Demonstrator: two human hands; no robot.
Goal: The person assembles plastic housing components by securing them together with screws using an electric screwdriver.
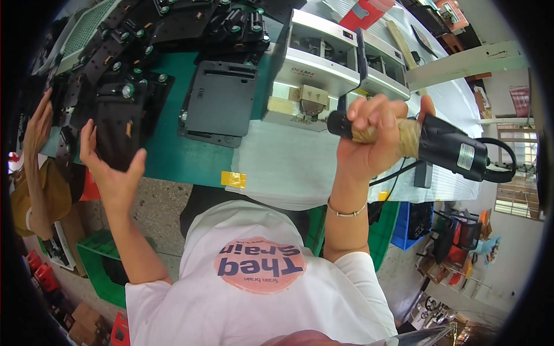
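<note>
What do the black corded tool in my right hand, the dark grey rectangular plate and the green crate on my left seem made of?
Black corded tool: probably satin plastic, from its moulded curves; its tan grip wrap looks like creased tape. Dark grey rectangular plate: flat, matte, perhaps painted metal, possibly plastic. Green crate: likely satin plastic, evenly coloured.

Taped grip partly behind fingers

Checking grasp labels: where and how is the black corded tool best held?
Probably around its tan-wrapped middle, coming from the person's side. That section looks slimmer than the black body beside it, and the cord loops off the body's far right end, leaving the middle clear. The tool lies crosswise, and the right hand wraps it there.
</note>
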